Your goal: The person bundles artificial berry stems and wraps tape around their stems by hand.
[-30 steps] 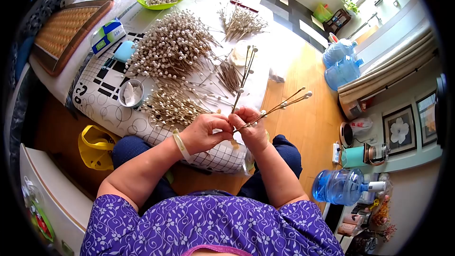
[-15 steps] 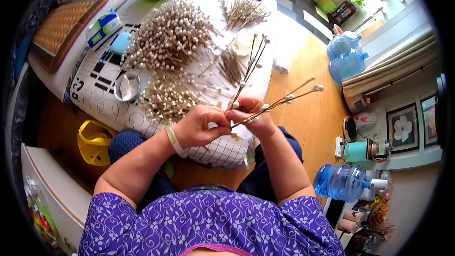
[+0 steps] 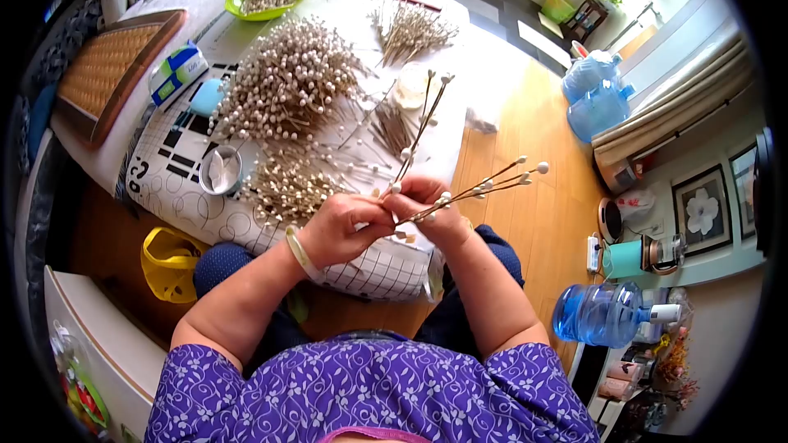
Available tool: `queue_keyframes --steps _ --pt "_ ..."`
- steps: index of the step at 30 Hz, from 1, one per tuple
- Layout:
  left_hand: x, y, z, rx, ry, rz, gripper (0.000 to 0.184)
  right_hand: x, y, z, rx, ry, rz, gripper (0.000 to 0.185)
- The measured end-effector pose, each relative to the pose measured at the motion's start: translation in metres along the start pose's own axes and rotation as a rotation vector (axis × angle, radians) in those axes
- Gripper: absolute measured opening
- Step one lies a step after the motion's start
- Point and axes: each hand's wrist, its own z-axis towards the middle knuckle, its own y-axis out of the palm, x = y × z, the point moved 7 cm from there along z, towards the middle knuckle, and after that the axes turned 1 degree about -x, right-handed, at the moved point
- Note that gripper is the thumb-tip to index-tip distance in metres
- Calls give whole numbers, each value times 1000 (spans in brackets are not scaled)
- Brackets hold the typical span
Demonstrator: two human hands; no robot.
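Note:
My left hand [image 3: 346,228], with a pale bangle at the wrist, pinches the lower ends of thin brown budded stems. Close against it, my right hand [image 3: 432,212] has its fingers closed round the same stems. One group of white-budded stems [image 3: 483,187] points out to the right. Another, darker pair of budded stems [image 3: 423,125] rises toward the far side of the table. Fingers hide the spot where the stems meet. Just beyond my left hand lies a pile of cream-budded short stems [image 3: 297,187], with a large heap of white-budded stems [image 3: 283,82] behind it.
On the table are a small white cup [image 3: 221,171], a tissue pack [image 3: 177,72], a green bowl [image 3: 238,2], a bundle of bare brown sticks [image 3: 392,127] and a farther stem pile [image 3: 410,31]. A yellow bag [image 3: 168,267] and water jugs [image 3: 595,313] stand beyond the table.
The stems pointing right have swung slightly lower and spread more at their tips. My hands stay together with fingers closed. The whole view has shifted a little.

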Motion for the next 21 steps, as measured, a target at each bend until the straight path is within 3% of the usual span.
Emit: queue_keyframes --steps 15,19,21 --pt "0 2 -1 -44 -22 24 3 -12 2 2 -123 84 -52 12" --pt "1 15 -2 -130 -19 11 5 -41 -16 4 -61 -251 110 41" --pt "2 22 -3 -159 -13 0 6 -47 -24 2 -18 -311 151 35"
